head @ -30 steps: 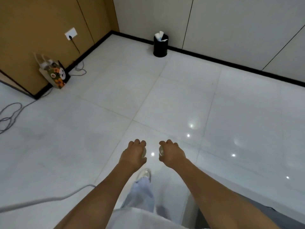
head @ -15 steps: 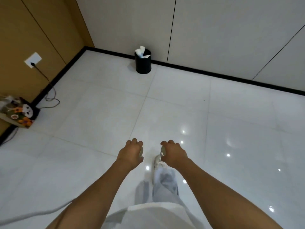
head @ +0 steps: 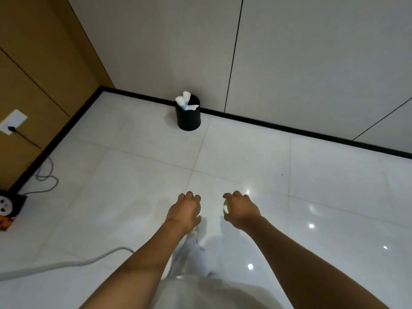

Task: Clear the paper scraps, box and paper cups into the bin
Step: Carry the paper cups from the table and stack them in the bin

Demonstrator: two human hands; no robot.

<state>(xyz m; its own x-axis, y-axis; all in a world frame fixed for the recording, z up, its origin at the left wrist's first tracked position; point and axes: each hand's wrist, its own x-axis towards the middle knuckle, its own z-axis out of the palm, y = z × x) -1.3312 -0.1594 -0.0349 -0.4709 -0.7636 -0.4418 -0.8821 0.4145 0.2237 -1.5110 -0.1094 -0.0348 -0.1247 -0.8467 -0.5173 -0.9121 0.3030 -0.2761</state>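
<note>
Each hand, left point(head: 186, 209) and right point(head: 242, 209), grips a paper cup point(head: 226, 206) at lower centre, seemingly carrying them to the bin point(head: 188, 118) at upper centre, next needing release above its rim.

Floor point(head: 245, 152) here is glossy white tile, smooth enough to throw back sharp ceiling-light spots, thin grout lines between. Far wall point(head: 289, 52) reads as matt pale panels with narrow dark seams; left wall point(head: 33, 63) looks like matt brown wood-look panelling. Black skirting point(head: 289, 129) along the base, low sheen. The bin point(head: 188, 118) looks black and matt, white paper cups point(head: 183, 99) and a crumpled paper scrap point(head: 192, 106) poking out of the top. Grey cable point(head: 66, 263) near left, smooth, rubbery-looking. Trousers point(head: 189, 250) below are soft pale cloth.
</note>
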